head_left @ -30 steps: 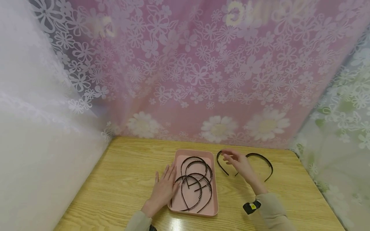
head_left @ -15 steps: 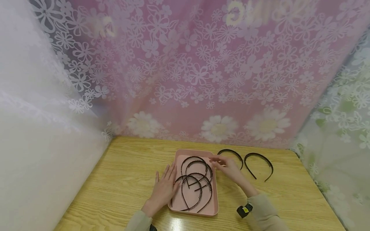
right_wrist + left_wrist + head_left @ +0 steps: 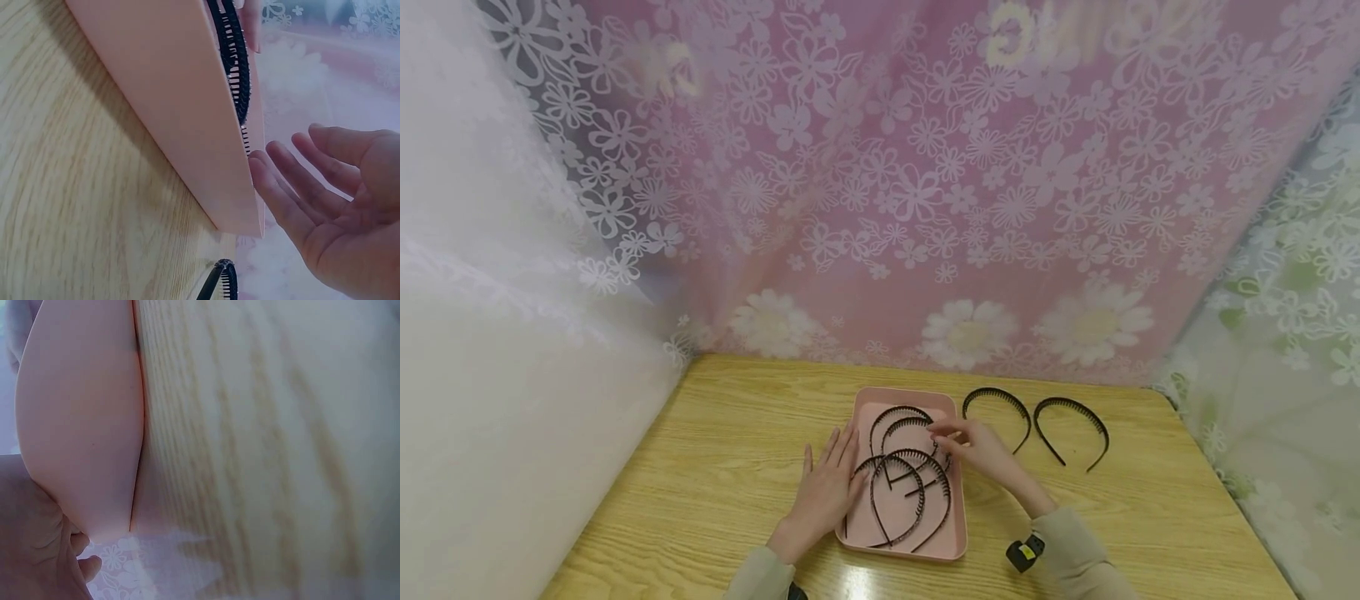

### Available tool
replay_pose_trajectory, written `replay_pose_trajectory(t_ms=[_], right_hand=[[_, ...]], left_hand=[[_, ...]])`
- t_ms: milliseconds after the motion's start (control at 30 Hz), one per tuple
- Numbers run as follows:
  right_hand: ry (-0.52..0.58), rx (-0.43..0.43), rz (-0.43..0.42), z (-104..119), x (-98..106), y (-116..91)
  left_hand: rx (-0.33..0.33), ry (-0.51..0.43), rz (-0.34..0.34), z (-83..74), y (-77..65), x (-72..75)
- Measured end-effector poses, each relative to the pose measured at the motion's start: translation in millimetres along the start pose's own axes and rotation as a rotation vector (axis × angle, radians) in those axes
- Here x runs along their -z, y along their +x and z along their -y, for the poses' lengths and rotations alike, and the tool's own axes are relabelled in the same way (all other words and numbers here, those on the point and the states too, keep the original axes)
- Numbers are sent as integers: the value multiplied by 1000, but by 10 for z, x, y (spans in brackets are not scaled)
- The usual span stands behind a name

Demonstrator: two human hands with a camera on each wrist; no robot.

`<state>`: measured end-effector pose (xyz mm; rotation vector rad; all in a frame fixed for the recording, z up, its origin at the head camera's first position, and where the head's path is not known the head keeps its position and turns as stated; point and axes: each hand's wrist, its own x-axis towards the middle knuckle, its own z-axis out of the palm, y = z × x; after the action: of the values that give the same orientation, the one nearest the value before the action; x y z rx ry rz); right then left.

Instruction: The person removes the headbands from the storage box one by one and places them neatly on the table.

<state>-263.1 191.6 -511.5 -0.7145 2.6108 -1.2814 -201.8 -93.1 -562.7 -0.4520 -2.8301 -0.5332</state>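
Several black toothed headbands [image 3: 949,493] lie overlapping in a pink tray [image 3: 904,392]. My left hand [image 3: 823,493] rests along the tray's left rim with its fingers straight and thumb over the edge. In the left wrist view, part of this hand [image 3: 31,531] lies against the pink wall. My right hand [image 3: 973,446] reaches over the right rim, its fingertips by the far-right headbands. The right wrist view shows this hand [image 3: 337,200] with loosely bent, spread fingers holding nothing, close to the rim and a headband [image 3: 236,69]; whether they touch is unclear.
Two more headbands stand apart on the wooden table [image 3: 737,433] right of the tray: a nearer one [image 3: 997,392] partly behind my right hand and a farther-right one [image 3: 1075,405]. A pink flowered curtain [image 3: 880,250] hangs behind the table, with pale sheets at both sides.
My right hand has moved left from the nearer loose headband to over the tray's right rim, uncovering more of that headband. My left hand and the headbands have stayed put.
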Motion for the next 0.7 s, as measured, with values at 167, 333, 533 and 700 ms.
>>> replay_pose_trajectory(t_ms=[167, 333, 533, 700], right_hand=[[-28, -10, -16, 41, -41, -4], [-163, 12, -48, 80, -95, 13], [-326, 44, -78, 112, -178, 31], [-388, 79, -68, 135, -239, 32]], left_hand=[[5, 0, 14, 4, 2, -2], [6, -2, 11, 4, 1, -2], [0, -4, 5, -5, -5, 10], [-8, -8, -11, -12, -12, 16]])
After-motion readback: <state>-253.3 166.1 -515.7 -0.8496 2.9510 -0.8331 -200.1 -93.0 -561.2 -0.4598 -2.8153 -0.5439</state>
